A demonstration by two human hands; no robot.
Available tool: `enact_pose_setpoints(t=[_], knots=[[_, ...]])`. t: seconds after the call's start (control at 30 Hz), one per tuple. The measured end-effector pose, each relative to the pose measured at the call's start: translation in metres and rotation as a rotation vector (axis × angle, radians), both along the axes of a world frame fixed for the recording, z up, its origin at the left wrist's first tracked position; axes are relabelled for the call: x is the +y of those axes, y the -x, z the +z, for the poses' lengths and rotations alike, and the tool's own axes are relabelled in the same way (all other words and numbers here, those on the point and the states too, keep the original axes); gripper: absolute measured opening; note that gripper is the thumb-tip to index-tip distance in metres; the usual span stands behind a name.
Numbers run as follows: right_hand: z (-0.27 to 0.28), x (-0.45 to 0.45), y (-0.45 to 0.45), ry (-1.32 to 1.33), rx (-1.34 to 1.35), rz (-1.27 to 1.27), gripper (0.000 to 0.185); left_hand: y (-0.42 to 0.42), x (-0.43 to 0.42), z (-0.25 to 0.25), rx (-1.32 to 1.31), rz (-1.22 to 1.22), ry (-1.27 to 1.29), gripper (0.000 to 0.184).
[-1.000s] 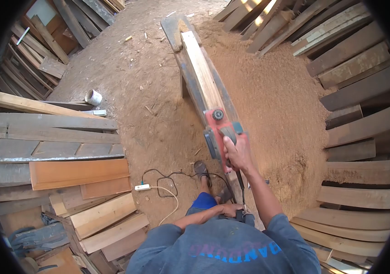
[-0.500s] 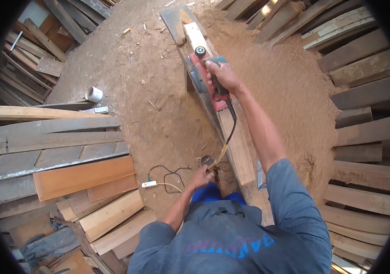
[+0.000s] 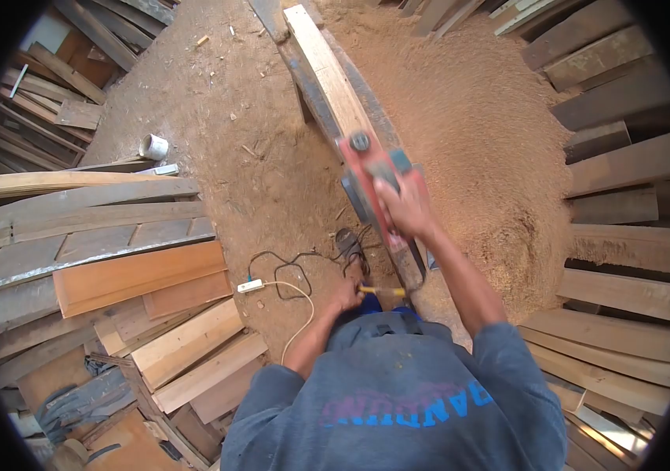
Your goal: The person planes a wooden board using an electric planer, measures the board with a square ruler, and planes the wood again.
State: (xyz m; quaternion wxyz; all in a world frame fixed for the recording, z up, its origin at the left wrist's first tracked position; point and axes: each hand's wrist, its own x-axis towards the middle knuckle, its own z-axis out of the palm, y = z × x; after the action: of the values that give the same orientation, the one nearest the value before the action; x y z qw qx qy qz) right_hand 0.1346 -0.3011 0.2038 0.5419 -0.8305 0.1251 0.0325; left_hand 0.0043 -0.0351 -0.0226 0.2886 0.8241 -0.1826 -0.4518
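Note:
My right hand is closed round the handle of a red electric planer, which is blurred by motion. The planer rests on a long pale timber lying along a narrow grey bench. Nearer my body, my left hand is closed on the planer's power cord, which has a yellow section. The cord runs from that hand towards the rear of the planer.
Stacked boards lie at the left, beside a white extension socket with loose cables. A white bucket stands beyond. More planks line the right side. Sawdust covers the ground right of the bench.
My right hand has drawn the planer back along the timber towards my body, uncovering its far part. My left hand still holds the cord, whose yellow section now lies more level.

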Motion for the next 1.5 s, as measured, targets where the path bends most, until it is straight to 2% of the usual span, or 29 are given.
enact_pose_setpoints(t=[0.07, 0.17, 0.3, 0.4, 0.47, 0.5, 0.57, 0.6, 0.67, 0.7, 0.77, 0.8, 0.87, 0.93, 1.03, 1.1, 1.17, 1.2, 1.3, 1.4, 1.5], knots=[[-0.007, 0.003, 0.077, -0.005, -0.021, -0.038, 0.033, 0.033, 0.004, -0.016, -0.02, -0.123, 0.005, 0.022], [0.02, 0.007, 0.166, -0.061, 0.004, -0.061, 0.033, 0.065, 0.0, -0.021, -0.044, -0.242, 0.03, 0.023], [0.003, 0.004, 0.195, -0.203, 0.047, -0.079, 0.036, 0.06, -0.005, -0.012, -0.035, -0.246, 0.004, 0.025], [0.021, 0.008, 0.13, -0.117, 0.011, -0.068, 0.039, 0.045, -0.003, -0.006, -0.067, -0.164, 0.002, 0.025], [0.014, 0.009, 0.069, 0.013, -0.081, -0.077, 0.042, 0.033, 0.004, -0.022, -0.056, -0.084, 0.031, 0.026], [0.002, 0.011, 0.035, 0.098, -0.17, -0.104, 0.044, 0.018, 0.002, -0.006, 0.011, -0.024, 0.001, 0.03], [0.04, 0.004, -0.038, 0.029, 0.046, -0.025, 0.047, -0.015, -0.006, 0.051, 0.144, 0.097, -0.063, 0.04], [0.046, 0.001, -0.069, -0.002, 0.071, -0.005, 0.048, -0.014, 0.0, 0.036, 0.043, 0.172, 0.003, 0.044], [0.052, -0.008, -0.122, -0.092, 0.095, 0.039, 0.048, -0.031, -0.004, 0.061, 0.067, 0.258, -0.018, 0.044], [0.046, -0.013, -0.136, -0.192, 0.079, 0.037, 0.047, -0.04, -0.006, 0.071, 0.078, 0.301, -0.028, 0.045], [0.031, -0.017, -0.151, -0.39, 0.048, 0.033, 0.044, -0.043, 0.001, 0.049, 0.015, 0.319, -0.024, 0.043], [0.033, -0.016, -0.146, -0.403, 0.058, 0.033, 0.038, -0.043, 0.001, 0.049, 0.006, 0.335, -0.009, 0.043], [0.033, -0.013, -0.128, -0.339, 0.085, 0.024, 0.036, -0.038, 0.003, 0.051, -0.01, 0.299, -0.03, 0.041], [0.022, -0.012, -0.105, -0.349, 0.116, 0.018, 0.035, -0.035, -0.007, 0.085, -0.029, 0.189, -0.1, 0.038], [0.002, -0.01, -0.053, -0.337, 0.113, -0.001, 0.032, 0.004, 0.005, 0.038, -0.033, 0.115, -0.078, 0.028], [0.005, -0.004, -0.003, -0.408, 0.163, -0.029, 0.03, 0.022, 0.009, 0.025, 0.018, 0.059, -0.055, 0.025], [0.006, -0.001, 0.052, -0.281, 0.118, -0.017, 0.029, 0.036, 0.011, 0.02, 0.004, -0.06, -0.057, 0.026], [0.002, -0.001, 0.081, -0.226, 0.083, -0.004, 0.029, 0.046, 0.016, -0.001, 0.049, -0.071, -0.049, 0.028], [-0.002, 0.003, 0.161, -0.176, 0.057, -0.011, 0.029, 0.049, 0.01, 0.007, -0.032, -0.189, -0.08, 0.028], [0.003, 0.009, 0.208, -0.196, 0.077, -0.037, 0.042, 0.052, 0.005, 0.008, -0.047, -0.168, -0.094, 0.024], [0.01, 0.005, 0.203, -0.26, 0.168, -0.03, 0.063, 0.049, -0.001, 0.008, -0.099, -0.21, -0.105, 0.024]])
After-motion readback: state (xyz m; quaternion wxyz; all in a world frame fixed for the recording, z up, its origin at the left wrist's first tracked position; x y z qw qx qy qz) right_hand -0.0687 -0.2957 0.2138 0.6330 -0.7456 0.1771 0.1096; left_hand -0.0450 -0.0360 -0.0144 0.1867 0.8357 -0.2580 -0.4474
